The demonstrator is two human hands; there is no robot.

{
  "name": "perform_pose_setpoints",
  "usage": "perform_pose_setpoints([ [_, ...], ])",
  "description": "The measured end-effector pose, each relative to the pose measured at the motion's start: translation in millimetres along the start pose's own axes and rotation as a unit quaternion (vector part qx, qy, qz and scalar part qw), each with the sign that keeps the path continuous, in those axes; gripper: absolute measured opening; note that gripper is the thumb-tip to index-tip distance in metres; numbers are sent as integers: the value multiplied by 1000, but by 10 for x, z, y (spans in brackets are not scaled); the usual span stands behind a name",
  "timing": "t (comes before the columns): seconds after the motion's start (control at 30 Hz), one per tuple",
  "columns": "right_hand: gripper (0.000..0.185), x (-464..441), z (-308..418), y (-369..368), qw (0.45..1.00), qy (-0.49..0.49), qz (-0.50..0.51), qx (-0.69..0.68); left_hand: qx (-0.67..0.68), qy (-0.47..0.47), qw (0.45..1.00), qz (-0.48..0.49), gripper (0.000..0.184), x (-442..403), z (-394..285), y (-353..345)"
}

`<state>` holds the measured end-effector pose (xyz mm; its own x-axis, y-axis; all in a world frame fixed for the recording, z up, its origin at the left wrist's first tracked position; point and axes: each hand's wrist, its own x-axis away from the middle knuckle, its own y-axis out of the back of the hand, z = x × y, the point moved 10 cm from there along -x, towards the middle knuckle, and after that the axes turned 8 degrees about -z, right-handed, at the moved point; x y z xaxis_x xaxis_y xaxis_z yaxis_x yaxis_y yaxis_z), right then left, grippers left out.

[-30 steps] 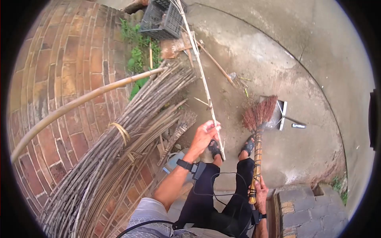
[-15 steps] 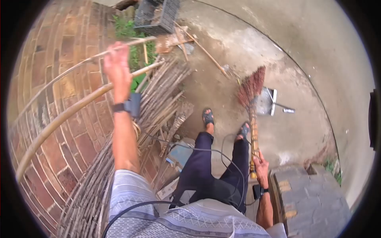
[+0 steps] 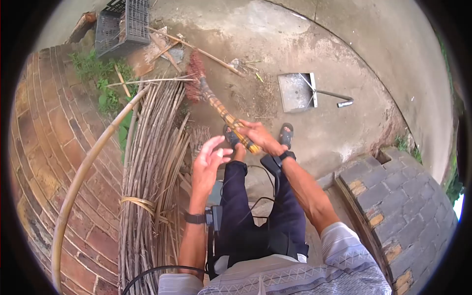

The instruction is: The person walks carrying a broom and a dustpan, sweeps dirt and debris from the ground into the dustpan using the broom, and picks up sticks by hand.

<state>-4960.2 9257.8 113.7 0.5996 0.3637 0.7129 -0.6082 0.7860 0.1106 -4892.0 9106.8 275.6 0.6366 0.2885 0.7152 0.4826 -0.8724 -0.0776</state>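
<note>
My right hand [image 3: 260, 137] is closed round the lower handle of a broom [image 3: 223, 114], whose reddish bristles point up and to the left. My left hand [image 3: 209, 160] is raised just left of the handle's end, fingers apart, holding nothing. A tied bundle of thin sticks [image 3: 145, 182] stands left of that hand, against the brick wall. One thin pale stick [image 3: 152, 80] lies across the bundle's top, its right end by the bristles.
A metal dustpan [image 3: 296, 92] with a long handle lies on the concrete. At the upper left is a black crate [image 3: 123, 34]. A bent pole [image 3: 78, 177] leans over the brick wall [image 3: 44, 147]. Grey brickwork [image 3: 408, 196] rises at the right.
The long pale stick has left my left hand, which has come back toward the middle. My right hand has brought the broom up and left. The view has shifted.
</note>
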Motion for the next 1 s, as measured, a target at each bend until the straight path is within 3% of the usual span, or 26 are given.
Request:
perform_pose_setpoints([
  [0.03, 58, -292, -30, -64, 999, 27, 8, 46, -2, 9, 1000, 2, 42, 85, 128, 60],
  [0.13, 52, -337, -492, 50, 957, -184, 48, -219, -86, 7, 996, -25, 37, 275, 393, 395],
  [0.17, 49, -253, -667, 227, 970, -142, 20, -194, -73, 20, 996, -50, 36, 320, 524, 544],
  [0.27, 58, 515, -1244, 587, 960, -214, -5, -180, -67, 51, 992, -94, 34, 399, 732, 732],
  [0.33, 55, 1045, -1343, 718, 944, -249, -32, -215, -44, 75, 992, -94, 34, 407, 908, 733],
  [0.43, 50, 1615, -989, 786, 955, -224, -102, -165, -20, 86, 994, -59, 35, 403, 1048, 533],
  [0.63, 59, 1950, -444, 920, 963, -188, -117, -153, -62, 81, 995, 14, 37, 402, 1071, 215],
  [0.67, 59, 1850, -436, 938, 963, -185, -116, -155, -69, 81, 994, 13, 37, 402, 1053, 223],
  [0.8, 63, 990, 188, 1279, 984, -7, -151, -93, -91, 70, 993, -2, 35, 376, 962, 316],
  [1.0, 64, 792, 1098, 1450, 982, -22, -155, -110, -55, 52, 996, -42, 36, 559, 555, 445],
])
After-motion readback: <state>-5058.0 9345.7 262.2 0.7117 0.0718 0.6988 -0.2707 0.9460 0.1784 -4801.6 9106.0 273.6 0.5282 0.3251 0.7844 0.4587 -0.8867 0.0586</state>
